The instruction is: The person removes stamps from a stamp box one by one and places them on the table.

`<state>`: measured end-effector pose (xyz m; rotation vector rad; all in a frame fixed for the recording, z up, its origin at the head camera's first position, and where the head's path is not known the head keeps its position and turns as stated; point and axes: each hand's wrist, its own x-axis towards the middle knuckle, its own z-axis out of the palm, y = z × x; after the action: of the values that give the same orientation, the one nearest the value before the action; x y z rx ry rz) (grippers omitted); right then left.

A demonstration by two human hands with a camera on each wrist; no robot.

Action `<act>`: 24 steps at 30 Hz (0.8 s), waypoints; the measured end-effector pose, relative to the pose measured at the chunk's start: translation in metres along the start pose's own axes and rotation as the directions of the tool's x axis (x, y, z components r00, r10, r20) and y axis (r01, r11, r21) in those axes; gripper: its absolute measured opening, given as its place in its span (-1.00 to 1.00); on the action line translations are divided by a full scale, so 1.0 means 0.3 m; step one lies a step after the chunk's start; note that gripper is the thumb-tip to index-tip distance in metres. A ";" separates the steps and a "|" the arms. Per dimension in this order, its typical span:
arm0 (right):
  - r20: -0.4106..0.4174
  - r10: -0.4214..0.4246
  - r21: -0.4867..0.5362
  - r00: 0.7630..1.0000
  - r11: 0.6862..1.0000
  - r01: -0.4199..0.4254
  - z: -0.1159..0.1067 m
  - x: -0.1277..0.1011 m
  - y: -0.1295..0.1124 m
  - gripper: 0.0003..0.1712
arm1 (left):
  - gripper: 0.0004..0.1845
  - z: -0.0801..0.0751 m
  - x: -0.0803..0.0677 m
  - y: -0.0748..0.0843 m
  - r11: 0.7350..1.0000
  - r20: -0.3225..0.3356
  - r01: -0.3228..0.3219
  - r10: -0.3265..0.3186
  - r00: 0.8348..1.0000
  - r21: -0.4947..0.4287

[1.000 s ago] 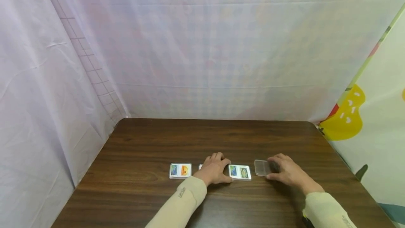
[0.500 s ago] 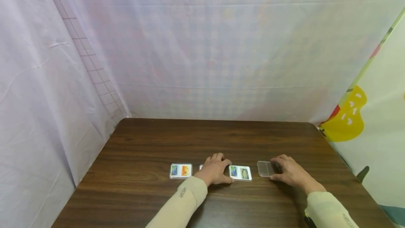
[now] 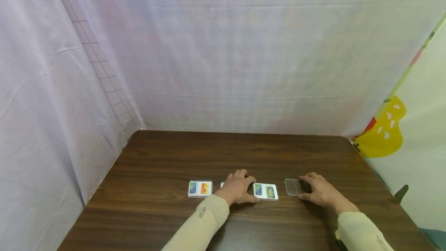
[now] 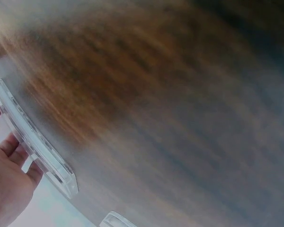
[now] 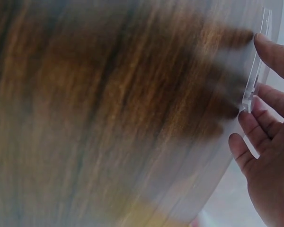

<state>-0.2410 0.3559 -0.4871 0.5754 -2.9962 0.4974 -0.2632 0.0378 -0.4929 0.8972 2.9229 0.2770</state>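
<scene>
My left hand (image 3: 237, 187) spans the left end of a clear card case (image 3: 265, 191), thumb and finger at its near and far edges. Two small pictures, one blue-green and one greenish, show on the white card inside. In the left wrist view, the fingers lie against the edge of a clear case (image 4: 35, 135). To the right, my right hand (image 3: 322, 191) pinches the right end of a see-through case or lid (image 3: 292, 187) between thumb and fingers; brown wood shows through it. Its thin edge (image 5: 257, 61) appears between thumb and fingers in the right wrist view.
Another card case (image 3: 200, 189) with a blue-green and an orange picture lies farther left. Beneath my left wrist, a further case (image 3: 222, 184) is mostly hidden. All lie on a brown wooden table (image 3: 223, 150), with white curtains (image 3: 223, 57) behind it.
My right hand has slid the see-through case slightly to the right, widening the gap beside the middle card case. The left hand stays in place, and the view shifts a little.
</scene>
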 end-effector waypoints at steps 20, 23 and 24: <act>-0.021 0.015 -0.024 1.000 1.000 -0.015 0.003 -0.006 -0.012 -0.17 | -0.32 0.003 0.004 -0.001 1.000 -0.005 -0.008 0.008 1.000 0.000; -0.042 0.016 -0.014 0.999 1.000 -0.016 -0.001 -0.002 -0.028 -0.19 | -0.33 0.001 0.001 0.000 1.000 -0.006 -0.006 0.006 1.000 0.004; -0.047 0.012 -0.008 0.999 1.000 -0.012 -0.003 0.001 -0.035 -0.20 | -0.33 0.001 0.000 0.000 1.000 -0.006 -0.005 0.005 1.000 0.003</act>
<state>-0.2375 0.3469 -0.4831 0.5381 -2.9574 0.4921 -0.2633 0.0380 -0.4931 0.9061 2.9275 0.2756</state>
